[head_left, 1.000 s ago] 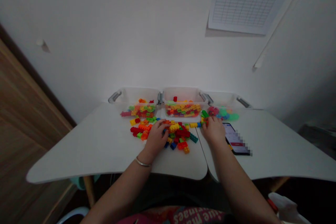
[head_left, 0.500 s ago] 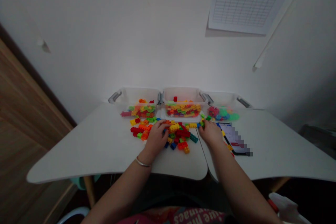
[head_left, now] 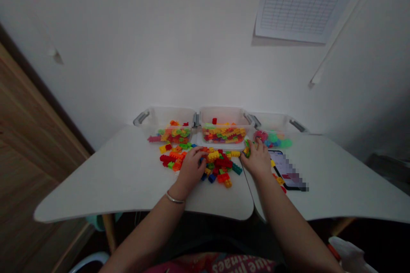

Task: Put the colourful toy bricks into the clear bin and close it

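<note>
My left hand (head_left: pixel 191 165) lies over a pile of colourful toy bricks (head_left: pixel 224 163). Its fingers are loosely bent and apart, their tips resting among the bricks, and no brick is visibly gripped. At the pile's right end, my right hand (head_left: pixel 259 158) curves round a few green and yellow toy bricks (head_left: pixel 247 149), which show between thumb and forefinger. The other fingers hide whatever lies below them. Red, orange, blue and teal bricks spread between the two hands.
Behind the pile stand a left clear bin (head_left: pixel 169 115) and a middle clear bin (head_left: pixel 224 115), both holding bricks. A right clear bin (head_left: pixel 275 120) contains green, blue and red pieces. A phone (head_left: pixel 286 170) lies right of my right hand, with bricks along its left edge.
My right hand has shifted slightly forward, its fingers reaching farther over the green bricks. The left hand and the pile look nearly the same.
</note>
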